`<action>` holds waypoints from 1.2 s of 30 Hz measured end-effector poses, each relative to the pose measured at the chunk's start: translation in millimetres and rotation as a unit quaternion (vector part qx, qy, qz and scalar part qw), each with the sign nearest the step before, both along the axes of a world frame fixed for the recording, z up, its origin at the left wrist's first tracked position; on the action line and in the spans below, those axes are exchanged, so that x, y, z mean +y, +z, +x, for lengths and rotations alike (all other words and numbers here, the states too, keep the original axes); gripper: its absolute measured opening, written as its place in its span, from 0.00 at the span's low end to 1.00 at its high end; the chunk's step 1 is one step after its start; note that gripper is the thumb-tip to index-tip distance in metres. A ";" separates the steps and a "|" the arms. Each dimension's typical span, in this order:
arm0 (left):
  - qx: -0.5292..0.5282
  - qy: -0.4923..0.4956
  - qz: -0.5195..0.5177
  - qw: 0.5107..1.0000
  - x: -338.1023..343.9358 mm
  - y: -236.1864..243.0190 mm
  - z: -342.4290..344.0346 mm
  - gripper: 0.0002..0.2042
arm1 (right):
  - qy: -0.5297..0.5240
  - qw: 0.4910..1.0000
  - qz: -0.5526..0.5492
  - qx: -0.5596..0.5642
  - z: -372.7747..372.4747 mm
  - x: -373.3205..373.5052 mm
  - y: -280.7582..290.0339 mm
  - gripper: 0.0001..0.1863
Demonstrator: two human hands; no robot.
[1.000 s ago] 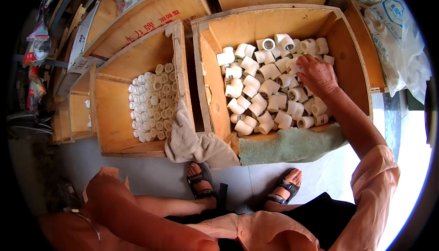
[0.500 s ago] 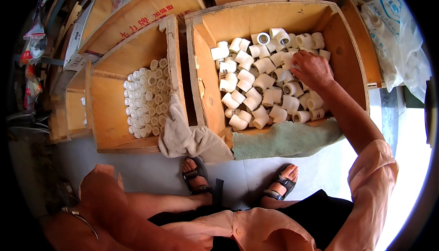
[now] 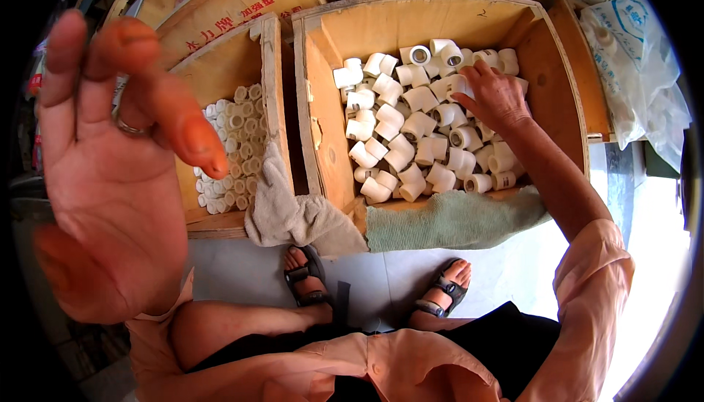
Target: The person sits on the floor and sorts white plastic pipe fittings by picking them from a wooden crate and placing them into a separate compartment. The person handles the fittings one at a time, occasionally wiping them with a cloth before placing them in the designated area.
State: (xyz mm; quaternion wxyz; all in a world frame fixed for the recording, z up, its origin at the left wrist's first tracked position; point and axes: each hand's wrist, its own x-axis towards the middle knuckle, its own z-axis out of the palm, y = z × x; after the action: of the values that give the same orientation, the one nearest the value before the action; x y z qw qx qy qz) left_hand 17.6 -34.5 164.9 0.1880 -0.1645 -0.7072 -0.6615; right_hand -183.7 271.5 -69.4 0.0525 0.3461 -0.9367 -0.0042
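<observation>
A large wooden box (image 3: 554, 83) stands in front of me, filled with loose white plastic pipe elbows (image 3: 400, 151). My right hand (image 3: 499, 100) reaches in at the right side of the pile. Its thumb and fingers close round a white pipe elbow (image 3: 457, 87), partly covered by the hand. Raised close to the camera on the left, my left hand (image 3: 110, 175) shows its palm. Its fingers are apart and somewhat curled, a ring is on one of them, and nothing is in it. It hides part of the smaller box behind.
The smaller wooden box (image 3: 273, 101) on the left holds small white fittings (image 3: 236, 138). A beige cloth (image 3: 282, 204) and a green cloth (image 3: 455, 222) drape over the front edges. Plastic bags (image 3: 631, 65) hang at the right. My sandalled feet (image 3: 306, 276) are below the boxes.
My left hand has come up from low on the left into the near view, fingers apart. The right hand stays at the elbow in the pile. The whole view has shifted slightly.
</observation>
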 end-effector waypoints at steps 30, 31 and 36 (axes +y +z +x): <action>-0.290 0.202 -0.043 0.935 -148.7 -156.2 -40.8 0.11 | 0.001 0.979 -0.139 -0.150 49.0 -28.5 57.6 0.09; -0.309 0.202 -0.058 0.928 -154.7 -163.7 -39.8 0.11 | 0.008 0.970 -0.156 -0.185 66.3 -37.7 69.0 0.08; -0.395 0.199 -0.079 0.893 -169.2 -189.4 -31.3 0.11 | 0.146 0.949 -0.126 -0.250 144.0 -62.7 97.6 0.03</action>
State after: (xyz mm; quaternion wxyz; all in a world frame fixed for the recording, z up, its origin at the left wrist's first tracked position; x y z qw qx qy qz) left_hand -13.8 -203.7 -24.5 0.0072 0.2405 -0.7909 -0.5626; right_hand -39.8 208.8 28.3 -0.1405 0.4598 -0.8518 0.2079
